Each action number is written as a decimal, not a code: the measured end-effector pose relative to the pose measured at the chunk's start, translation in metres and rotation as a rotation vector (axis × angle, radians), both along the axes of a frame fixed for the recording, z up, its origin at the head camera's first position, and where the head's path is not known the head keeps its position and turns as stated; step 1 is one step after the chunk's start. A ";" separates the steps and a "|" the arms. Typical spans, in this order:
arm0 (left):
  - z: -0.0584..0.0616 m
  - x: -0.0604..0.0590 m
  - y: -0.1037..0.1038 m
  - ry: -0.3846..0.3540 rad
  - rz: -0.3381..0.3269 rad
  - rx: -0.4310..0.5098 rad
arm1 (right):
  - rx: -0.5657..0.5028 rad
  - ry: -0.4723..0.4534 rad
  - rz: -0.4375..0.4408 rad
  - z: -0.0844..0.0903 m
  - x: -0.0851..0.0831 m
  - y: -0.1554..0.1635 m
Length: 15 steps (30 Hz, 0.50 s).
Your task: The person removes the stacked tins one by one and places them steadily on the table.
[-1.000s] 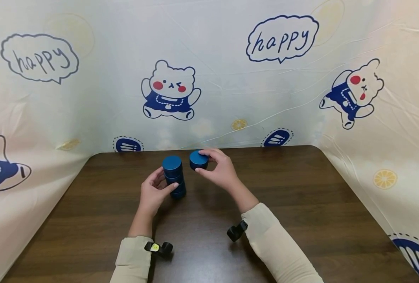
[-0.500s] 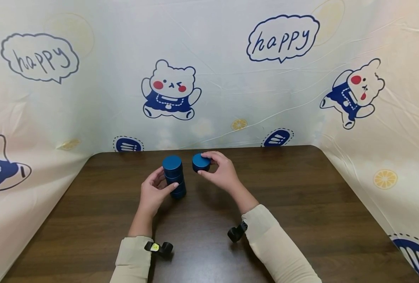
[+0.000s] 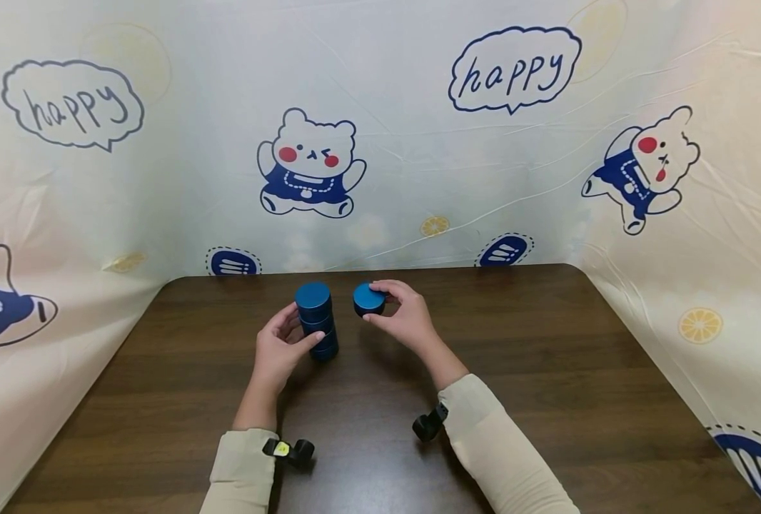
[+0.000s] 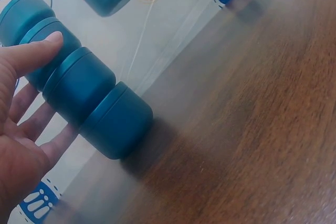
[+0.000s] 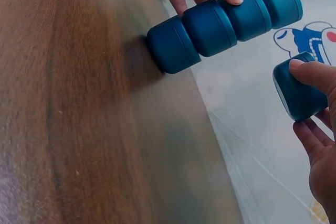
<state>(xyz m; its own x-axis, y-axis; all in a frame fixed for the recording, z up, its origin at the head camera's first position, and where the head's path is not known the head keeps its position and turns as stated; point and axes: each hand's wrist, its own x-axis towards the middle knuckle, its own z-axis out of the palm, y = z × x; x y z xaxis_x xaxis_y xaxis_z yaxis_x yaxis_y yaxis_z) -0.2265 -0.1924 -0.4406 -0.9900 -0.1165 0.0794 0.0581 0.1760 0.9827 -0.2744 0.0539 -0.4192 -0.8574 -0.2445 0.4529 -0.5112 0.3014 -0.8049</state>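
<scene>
Stack: blue jars [image 3: 317, 321], four round lidded pots one on another, standing upright on the dark wooden table [image 3: 547, 371], toward its far middle; seen lying sideways in both wrist views [image 4: 89, 98] [image 5: 220, 22] only because of camera tilt
Loose jar: single blue jar [image 3: 369, 299] of the same kind, held just right of the stack's top, apart from it; in the right wrist view [image 5: 299, 95] it shows clear of the tabletop
Left hand: left hand [image 3: 278, 350] curled round the stack's left side; thumb on the near face, fingers behind; thumb tip rests on the upper jars in the left wrist view [image 4: 31, 56]
Right hand: right hand [image 3: 406, 318] pinches the loose jar, thumb on one side, fingers on the other
Sleeves: cream sleeves on both forearms; a small black wrist camera [image 3: 288, 450] on the left, another [image 3: 428, 422] on the right
Surround: pale backdrop sheet [image 3: 380, 107] printed with bears and "happy" bubbles, enclosing the table on three sides
</scene>
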 end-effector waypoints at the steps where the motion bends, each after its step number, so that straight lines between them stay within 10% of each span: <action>1: 0.000 0.000 0.000 0.001 0.001 0.001 | -0.002 -0.009 -0.004 -0.001 0.000 0.000; 15: -0.001 0.000 0.000 0.005 0.002 0.004 | -0.033 -0.066 -0.041 -0.014 -0.003 0.002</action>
